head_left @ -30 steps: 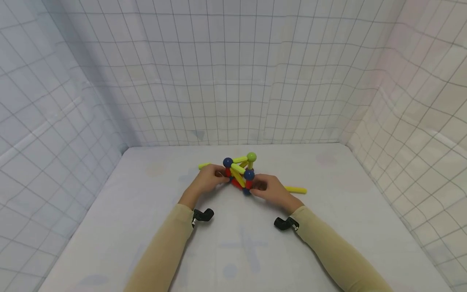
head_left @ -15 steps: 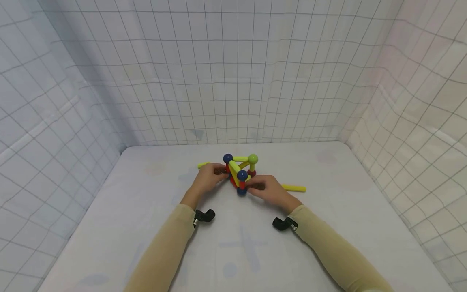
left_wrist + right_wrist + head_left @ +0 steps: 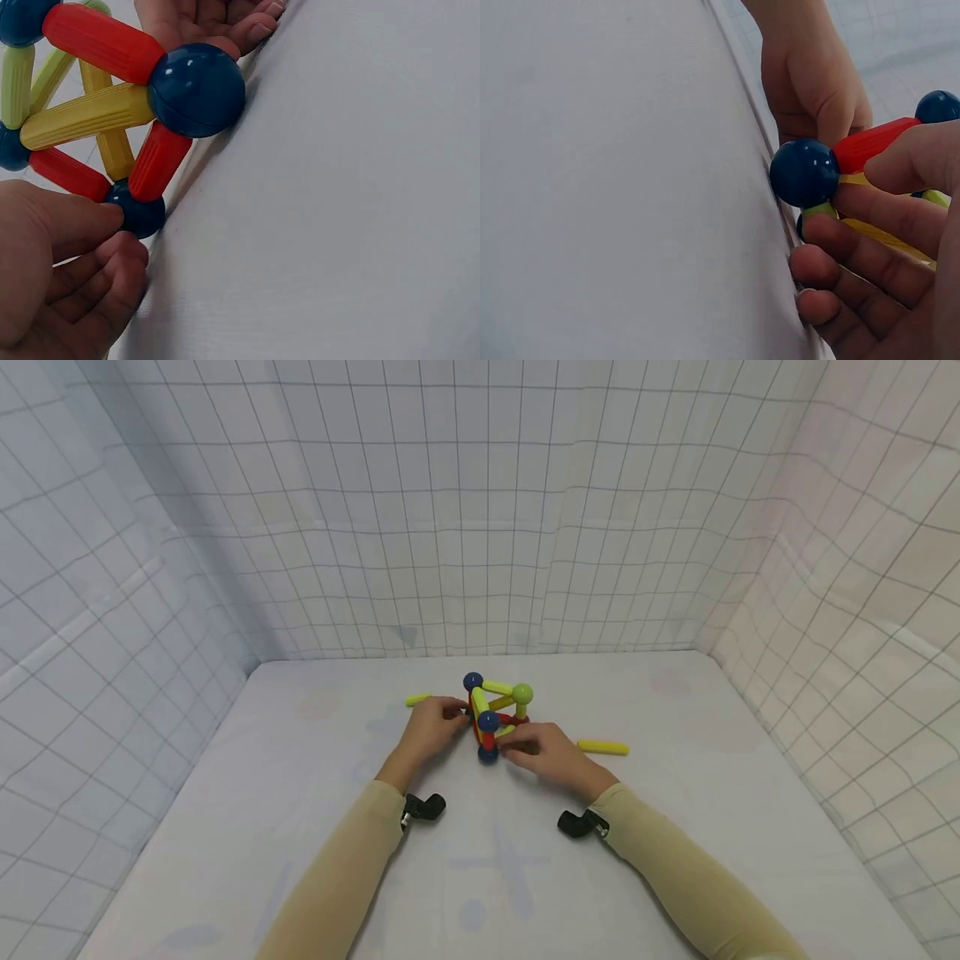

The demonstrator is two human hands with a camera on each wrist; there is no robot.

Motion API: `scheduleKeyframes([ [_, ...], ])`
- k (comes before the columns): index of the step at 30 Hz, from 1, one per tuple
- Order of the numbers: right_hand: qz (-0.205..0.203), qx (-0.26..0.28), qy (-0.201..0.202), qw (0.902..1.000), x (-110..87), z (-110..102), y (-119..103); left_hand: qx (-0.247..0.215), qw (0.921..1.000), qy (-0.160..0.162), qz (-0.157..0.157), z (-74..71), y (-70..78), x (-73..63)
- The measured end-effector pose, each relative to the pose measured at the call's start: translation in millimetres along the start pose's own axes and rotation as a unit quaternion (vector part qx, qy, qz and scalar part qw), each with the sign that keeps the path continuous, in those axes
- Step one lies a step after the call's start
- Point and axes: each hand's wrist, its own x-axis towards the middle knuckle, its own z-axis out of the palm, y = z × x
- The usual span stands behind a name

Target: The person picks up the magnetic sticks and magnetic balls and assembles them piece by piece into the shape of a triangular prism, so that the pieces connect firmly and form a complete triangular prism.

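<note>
A magnetic ball-and-stick frame stands on the table between both hands, its upper front corner a dark blue ball and its right corner a lime green ball. Red, yellow and lime rods join the balls. My left hand pinches a lower blue ball between thumb and fingers. At the front corner, my right hand holds the frame, thumb against the upright red rod and fingers beside the bottom blue ball. The right fingers partly hide the rods behind them.
A loose yellow rod lies right of the right hand. Behind the left hand, a lime rod shows partly. The white table meets grid-patterned cloth walls at the back and sides.
The frame has turned clockwise as seen from above: its front corner moved left, its back-left ball moved back, and the green ball came rightward and nearer. The right hand followed slightly left.
</note>
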Motion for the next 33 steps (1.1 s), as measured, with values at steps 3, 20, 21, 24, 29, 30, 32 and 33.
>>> scheduleKeyframes([
  [3, 0.003, -0.009, 0.070, 0.9975, -1.9, -0.2, 1.1, 0.009, 0.9986, -0.050, -0.014, -9.4, 4.1, -1.3],
  [20, 0.118, -0.062, 0.138, 0.9815, 0.1, -3.3, 8.6, 0.130, 0.9710, -0.201, 0.009, -14.3, 37.8, -15.3],
  [21, 0.117, -0.068, 0.132, 0.9819, 0.9, -3.7, 9.1, 0.127, 0.9719, -0.198, 0.011, -13.4, 37.3, -15.5],
  [24, 0.121, -0.070, 0.118, 0.9832, 2.6, -7.7, 5.8, 0.117, 0.9744, -0.192, 0.016, -13.1, 35.5, -15.4],
  [29, 0.140, -0.076, 0.090, 0.9831, 5.0, -14.9, -1.3, 0.097, 0.9780, -0.184, 0.018, -15.7, 26.8, -11.7],
  [30, 0.144, -0.074, 0.085, 0.9830, 5.0, -15.9, -2.8, 0.092, 0.9787, -0.183, 0.019, -16.6, 24.7, -11.0],
  [32, 0.149, -0.075, 0.076, 0.9831, 5.1, -17.2, -4.0, 0.079, 0.9812, -0.175, 0.020, -18.8, 21.2, -10.1],
  [33, 0.152, -0.072, 0.072, 0.9831, 5.0, -17.7, -4.2, 0.071, 0.9825, -0.171, 0.022, -19.9, 19.8, -9.8],
])
